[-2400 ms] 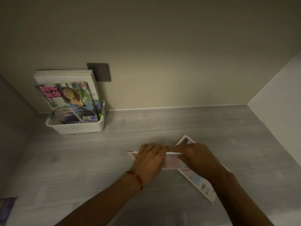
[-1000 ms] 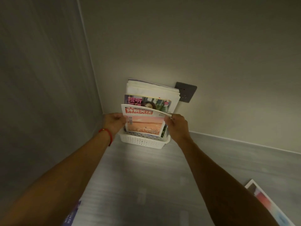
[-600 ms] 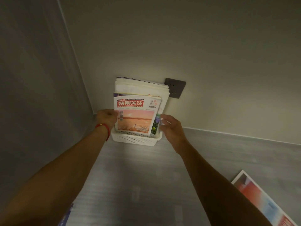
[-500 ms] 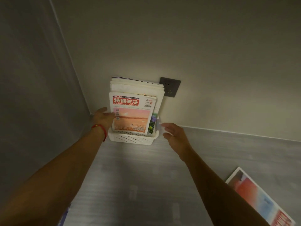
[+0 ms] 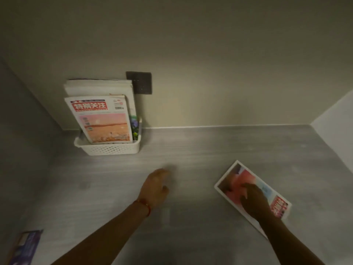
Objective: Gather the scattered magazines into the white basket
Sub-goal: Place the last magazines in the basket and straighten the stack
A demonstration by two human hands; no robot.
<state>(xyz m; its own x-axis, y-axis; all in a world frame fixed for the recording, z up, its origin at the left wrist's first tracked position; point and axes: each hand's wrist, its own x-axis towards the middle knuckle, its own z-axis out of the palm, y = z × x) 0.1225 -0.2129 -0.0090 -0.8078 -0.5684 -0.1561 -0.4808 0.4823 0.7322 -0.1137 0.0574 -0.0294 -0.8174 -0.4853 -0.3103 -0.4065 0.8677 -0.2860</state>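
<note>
The white basket (image 5: 112, 149) stands in the far left corner against the wall. Several magazines stand upright in it; the front one (image 5: 103, 121) has a red title and an orange sunset cover. A pink-and-blue magazine (image 5: 236, 176) lies flat on the grey surface at the right. My right hand (image 5: 253, 199) rests on top of it, fingers spread on the cover. My left hand (image 5: 155, 186), with a red string at the wrist, hovers empty over the bare surface in the middle, fingers loosely apart. A blue magazine (image 5: 24, 245) lies at the lower left edge.
A dark wall plate (image 5: 139, 82) sits on the back wall just right of the basket. Walls close in the surface at the left, back and right (image 5: 336, 134). The grey wood-grain surface (image 5: 210, 150) stretches between basket and hands.
Both hands let go of the sunset magazine, which now stands in the basket. They drew back toward me; my right hand came down on the pink-and-blue magazine at the right.
</note>
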